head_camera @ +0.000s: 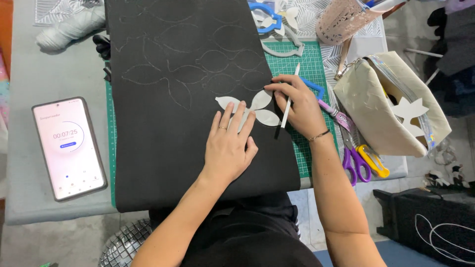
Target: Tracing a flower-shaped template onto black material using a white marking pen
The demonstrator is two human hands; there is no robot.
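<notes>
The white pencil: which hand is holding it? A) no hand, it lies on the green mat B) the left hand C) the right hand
C: the right hand grips the white pencil at the black sheet's edge, while the left hand presses flat on the white leaf template.

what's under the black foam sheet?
A green cutting mat shows along the edges of the black foam sheet, on a grey table. On top, the left hand presses a white leaf template. Anything else beneath is covered.
</notes>
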